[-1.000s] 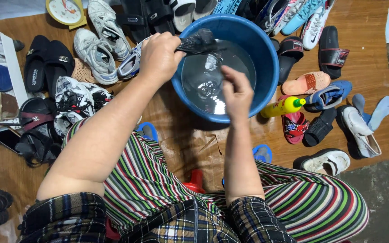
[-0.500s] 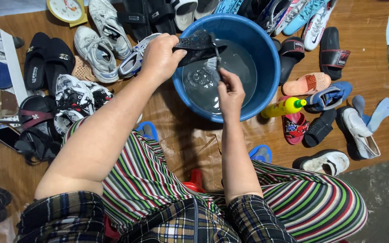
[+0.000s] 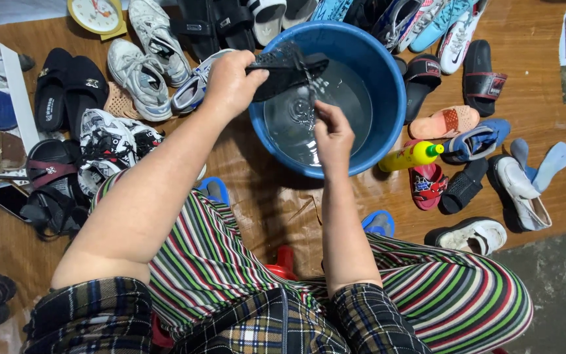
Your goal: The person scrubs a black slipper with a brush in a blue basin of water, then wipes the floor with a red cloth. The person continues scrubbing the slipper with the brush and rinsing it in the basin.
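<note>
Many shoes ring the basin; left hand grips a black sandal, right hand, fingers bunched, now sits lower under it.

The black sandal is now lifted clear of the water at the blue basin's 11 o'clock rim, with water dripping from it. The right hand is raised from the water toward 12 o'clock, just under the sandal.
</note>
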